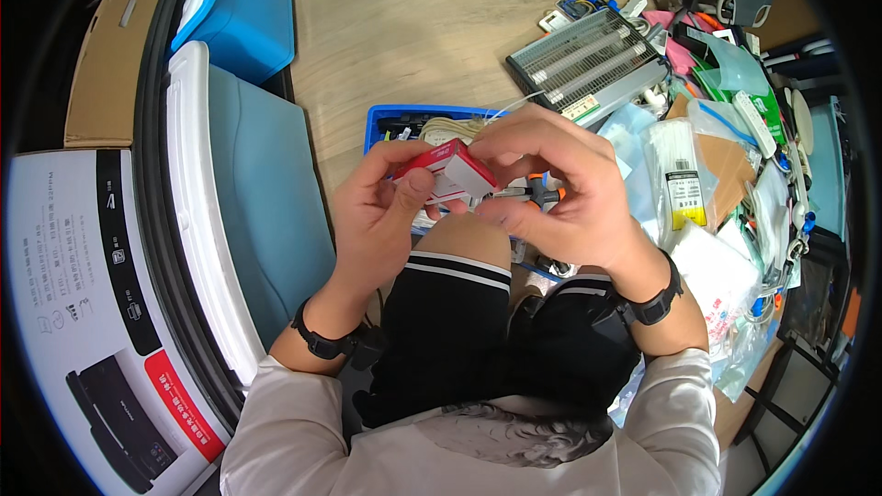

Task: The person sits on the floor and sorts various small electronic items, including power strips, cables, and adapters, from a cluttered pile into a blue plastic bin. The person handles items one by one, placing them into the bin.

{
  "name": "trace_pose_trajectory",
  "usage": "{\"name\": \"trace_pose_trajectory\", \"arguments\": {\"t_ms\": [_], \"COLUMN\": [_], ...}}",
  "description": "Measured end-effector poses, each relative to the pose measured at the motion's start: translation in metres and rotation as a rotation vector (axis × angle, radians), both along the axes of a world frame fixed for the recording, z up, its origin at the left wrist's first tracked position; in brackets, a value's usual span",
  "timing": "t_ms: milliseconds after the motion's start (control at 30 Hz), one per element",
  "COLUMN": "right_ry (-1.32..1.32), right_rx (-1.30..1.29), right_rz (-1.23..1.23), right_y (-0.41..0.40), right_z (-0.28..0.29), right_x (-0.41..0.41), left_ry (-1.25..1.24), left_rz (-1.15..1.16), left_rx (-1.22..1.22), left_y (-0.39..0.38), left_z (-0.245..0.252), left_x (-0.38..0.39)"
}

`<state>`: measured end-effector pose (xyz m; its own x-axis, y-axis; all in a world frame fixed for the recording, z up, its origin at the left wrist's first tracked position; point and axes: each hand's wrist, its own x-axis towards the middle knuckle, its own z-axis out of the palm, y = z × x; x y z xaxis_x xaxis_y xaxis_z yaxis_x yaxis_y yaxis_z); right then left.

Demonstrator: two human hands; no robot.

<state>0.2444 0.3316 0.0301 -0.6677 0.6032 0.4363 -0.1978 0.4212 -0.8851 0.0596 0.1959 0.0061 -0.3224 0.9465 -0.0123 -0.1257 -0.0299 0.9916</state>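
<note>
A small red and white cardboard box is held up above my knees, tilted, with a white flap at its right end. My left hand grips it, thumb on the near face and fingers behind and beneath. At the box's upper right end is my right hand, its fingers curled and thumb apart; whether its fingertips touch the box is unclear. Below the hands stands a blue plastic bin with a coiled beige cable, black items and a black and orange tool. My hands hide much of the bin.
A wire-grilled heater lies on the floor beyond the bin. Plastic bags, a pack of white cable ties, a power strip and cables are heaped at the right. Lidded storage tubs and a printed printer carton line the left.
</note>
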Motion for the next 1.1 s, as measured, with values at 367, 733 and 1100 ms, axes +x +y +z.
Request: {"name": "trace_pose_trajectory", "arguments": {"t_ms": [367, 733, 1100], "right_ry": [0.101, 0.147, -0.013], "right_rx": [0.018, -0.398, -0.294], "right_rz": [-0.012, -0.070, -0.134], "right_y": [-0.001, -0.013, -0.011], "right_z": [-0.003, -0.011, -0.002], "right_x": [-0.002, -0.011, -0.005], "left_ry": [-0.035, 0.434, 0.761], "left_rz": [-0.034, 0.042, 0.046], "left_rx": [0.111, 0.156, 0.263], "left_y": [0.002, 0.014, 0.024], "left_z": [0.002, 0.004, 0.007], "left_x": [0.001, 0.010, 0.009]}}
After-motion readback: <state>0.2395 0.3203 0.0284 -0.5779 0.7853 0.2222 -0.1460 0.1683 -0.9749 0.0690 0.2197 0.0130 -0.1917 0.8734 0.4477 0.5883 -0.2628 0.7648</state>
